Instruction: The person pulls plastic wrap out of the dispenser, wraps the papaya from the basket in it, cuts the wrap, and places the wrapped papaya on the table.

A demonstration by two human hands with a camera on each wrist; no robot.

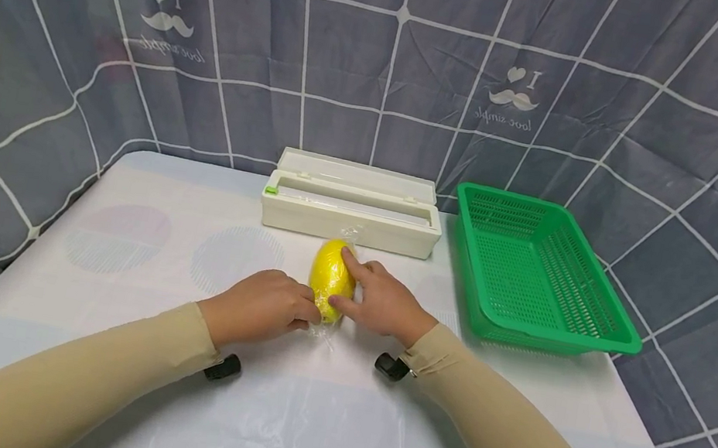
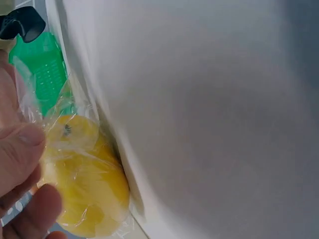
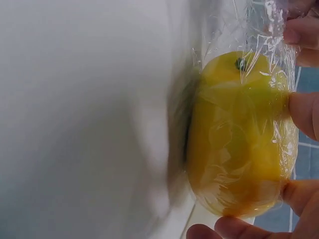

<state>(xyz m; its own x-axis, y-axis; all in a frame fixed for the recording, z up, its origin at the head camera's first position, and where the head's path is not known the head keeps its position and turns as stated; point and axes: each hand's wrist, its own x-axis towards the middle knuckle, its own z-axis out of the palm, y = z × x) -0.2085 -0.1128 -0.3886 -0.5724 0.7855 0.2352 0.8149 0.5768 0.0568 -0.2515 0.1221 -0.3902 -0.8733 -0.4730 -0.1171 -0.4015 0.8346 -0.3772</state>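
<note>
A yellow oval fruit lies on the table, wrapped in clear cling film, with a small dark green stem spot at its near end. My right hand holds the fruit from the right, thumb near the close end and fingers around the far end. At the near end, my left hand has its fingers curled at the loose film. The right wrist view shows left fingertips pinching that film beside the stem end. In the left wrist view the left thumb is left of the wrapped fruit.
Behind the fruit stands a white cling film dispenser, its lid up, with a green slider at its left end. A green plastic basket sits at the back right. Grey checked curtains surround the white-covered table.
</note>
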